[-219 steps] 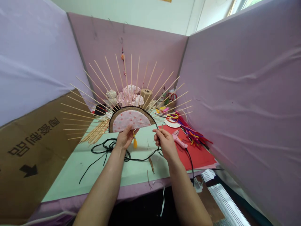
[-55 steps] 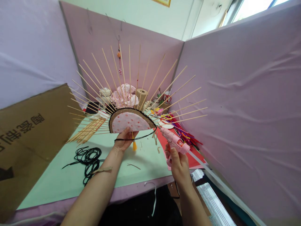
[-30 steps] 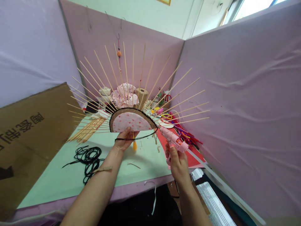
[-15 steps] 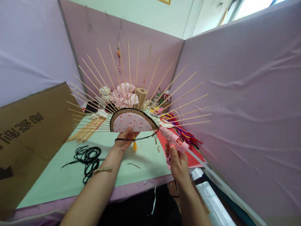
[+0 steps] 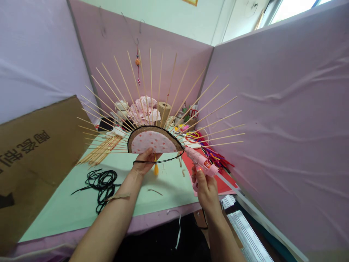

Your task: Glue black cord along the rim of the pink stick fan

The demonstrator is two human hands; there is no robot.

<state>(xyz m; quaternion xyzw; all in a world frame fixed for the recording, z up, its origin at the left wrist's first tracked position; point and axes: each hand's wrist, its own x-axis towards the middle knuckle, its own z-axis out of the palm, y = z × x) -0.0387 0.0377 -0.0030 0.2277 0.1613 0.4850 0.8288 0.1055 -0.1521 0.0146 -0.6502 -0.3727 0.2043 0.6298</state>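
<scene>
While the fingers of the left hand [image 5: 144, 162] grip the half-round panel [image 5: 152, 142] by its straight lower edge, above the desk [image 5: 68, 214], those of the right hand [image 5: 207, 185] are wrapped around a pink glue gun [image 5: 197, 158], nozzle at the panel's right corner. Wooden sticks [image 5: 151, 72] fan from the curved rim; black cord [image 5: 166, 160] runs from that corner to the left wrist.
</scene>
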